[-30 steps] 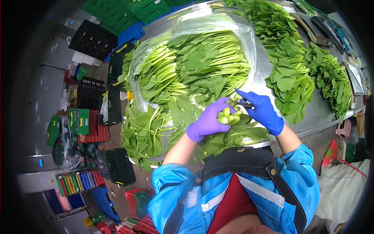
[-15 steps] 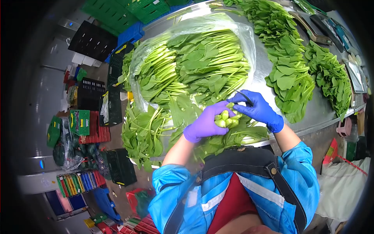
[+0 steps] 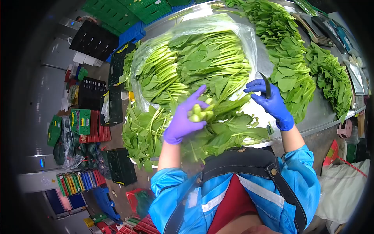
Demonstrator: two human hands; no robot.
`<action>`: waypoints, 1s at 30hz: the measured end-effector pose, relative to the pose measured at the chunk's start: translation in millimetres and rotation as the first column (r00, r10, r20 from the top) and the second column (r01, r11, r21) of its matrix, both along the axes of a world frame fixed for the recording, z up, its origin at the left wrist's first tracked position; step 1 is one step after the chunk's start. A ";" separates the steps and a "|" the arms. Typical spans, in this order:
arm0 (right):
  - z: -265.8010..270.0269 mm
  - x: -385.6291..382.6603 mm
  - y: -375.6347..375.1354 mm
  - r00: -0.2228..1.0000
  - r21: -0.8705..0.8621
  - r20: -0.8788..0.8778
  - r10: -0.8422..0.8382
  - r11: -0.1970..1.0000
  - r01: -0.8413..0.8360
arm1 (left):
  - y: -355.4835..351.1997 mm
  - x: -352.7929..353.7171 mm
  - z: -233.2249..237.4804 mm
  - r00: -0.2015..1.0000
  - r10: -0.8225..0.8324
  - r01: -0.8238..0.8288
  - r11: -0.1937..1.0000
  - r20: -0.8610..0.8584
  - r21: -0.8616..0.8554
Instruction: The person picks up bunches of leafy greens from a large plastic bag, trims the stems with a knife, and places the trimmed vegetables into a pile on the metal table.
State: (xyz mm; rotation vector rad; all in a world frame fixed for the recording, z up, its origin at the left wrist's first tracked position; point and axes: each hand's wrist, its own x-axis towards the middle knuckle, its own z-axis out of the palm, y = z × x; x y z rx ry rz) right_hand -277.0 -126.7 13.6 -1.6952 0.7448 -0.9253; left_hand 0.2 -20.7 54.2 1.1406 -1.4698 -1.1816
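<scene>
My left hand [image 3: 182, 121], in a purple glove, cradles a bunch of leafy greens [image 3: 201, 114] with its pale, thick stem ends facing up. The index finger and thumb are spread around it. My right hand [image 3: 272, 102], in a blue glove, grips a small dark knife [image 3: 265, 82] whose blade points up and away from me. A single leafy stalk [image 3: 235, 104] reaches right up to the right fingertips. Below both hands, loose leaves [image 3: 237, 126] lie on the table. Just beyond is a clear plastic bag [image 3: 249, 39] full of stacked greens [image 3: 210, 58].
Long rows of leafy bunches [image 3: 290, 74] line the right side of the metal table [image 3: 269, 64]. More loose greens [image 3: 142, 132] lie at its left edge. Green crates [image 3: 113, 15] are stacked at the back. Dark crates [image 3: 120, 167] stand on the floor at left.
My hands have moved apart: the left went left with the bunch, turning it. The right moved right with the knife, whose blade now points upward, away from the stem ends.
</scene>
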 end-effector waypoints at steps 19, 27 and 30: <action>-18.8 24.5 -4.6 0.969 0.261 0.128 0.210 0.936 -0.238 | -67.5 -35.0 4.8 0.816 0.026 0.119 0.970 -0.577 0.212; -56.3 45.5 6.9 0.954 0.499 0.284 0.095 0.835 -0.232 | -125.7 -57.9 -59.0 0.660 0.324 0.067 0.873 -0.678 0.483; -62.4 35.9 3.5 0.961 0.521 0.265 0.076 0.827 -0.209 | -134.2 -81.3 -65.8 0.616 0.399 -0.006 0.865 -0.679 0.503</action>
